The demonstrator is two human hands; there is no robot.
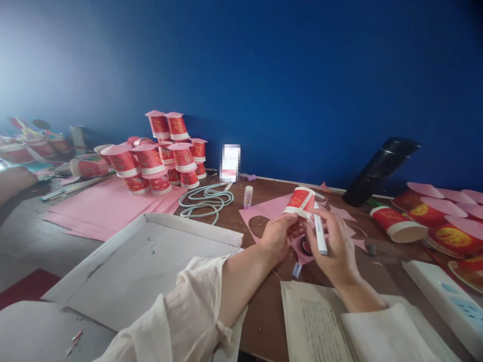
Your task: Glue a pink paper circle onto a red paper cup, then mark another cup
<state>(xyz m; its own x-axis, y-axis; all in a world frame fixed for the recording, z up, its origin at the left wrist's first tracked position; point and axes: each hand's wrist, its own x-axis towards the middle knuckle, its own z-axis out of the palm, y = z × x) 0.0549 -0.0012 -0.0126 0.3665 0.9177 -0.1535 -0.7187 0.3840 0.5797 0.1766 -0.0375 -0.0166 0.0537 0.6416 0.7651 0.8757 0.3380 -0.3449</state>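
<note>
My left hand [278,234] grips a red paper cup [298,200] with gold and white printing, tilted above the brown table. A white marker [320,235] sits between the fingers of my right hand [336,247], pointing up beside the cup. Whether its tip touches the cup I cannot tell. Below both hands lies pink paper [260,213] with round holes cut out of it. A glue stick [248,197] stands uncapped-looking to the left, and a small lilac cap [297,270] rests near my left wrist.
Stacked red cups with pink paper lids [149,160] stand at left, behind pink sheets [113,203]. Nearby are a coiled cable [207,199], white box lid [151,261], black bottle [379,171], cup on its side [400,224], power strip [447,301] and another person's arm [17,183].
</note>
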